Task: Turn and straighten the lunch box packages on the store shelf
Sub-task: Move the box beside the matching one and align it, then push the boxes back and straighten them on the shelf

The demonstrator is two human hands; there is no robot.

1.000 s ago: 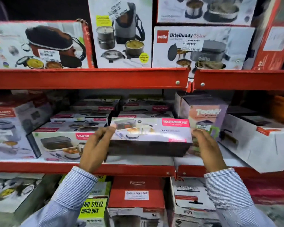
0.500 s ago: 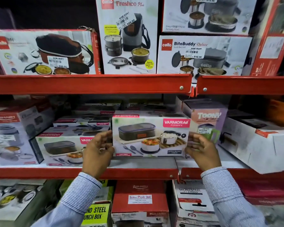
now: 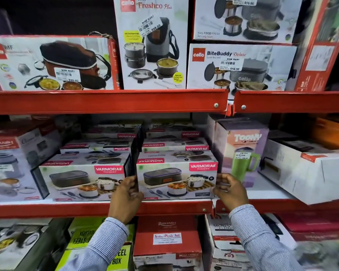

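Red metal shelving is filling the view, three tiers crowded with boxed lunch sets, and the middle shelf (image 3: 98, 209) is carrying the work. A Varmora lunch box package (image 3: 176, 179) is sitting at the front lip of that shelf, its picture face turned outward and reading upright, level with the neighbouring Varmora package (image 3: 82, 181) on its left. The left hand (image 3: 126, 194) is clasping the package's left edge, fingers curled into the narrow dark gap between the two boxes. The right hand (image 3: 230, 189) is pinching the right edge, thumb and fingers half closed around the corner. Both are holding the box, not lifting it as far as I can tell.

By my judgement the turning is done and the straightening is in hand: squaring the front face to the shelf lip and letting go. The next move is calling for a small nudge to line the face up with its neighbour, then sliding the left fingers out of the gap without dragging either box askew.

Room is tight. The purple tumbler box (image 3: 241, 151) is standing just beside the right hand, the upper shelf rail (image 3: 106, 102) is hanging well above the stack, and more Varmora boxes are stacking up close behind. Free space is lying forward only, off the shelf edge.
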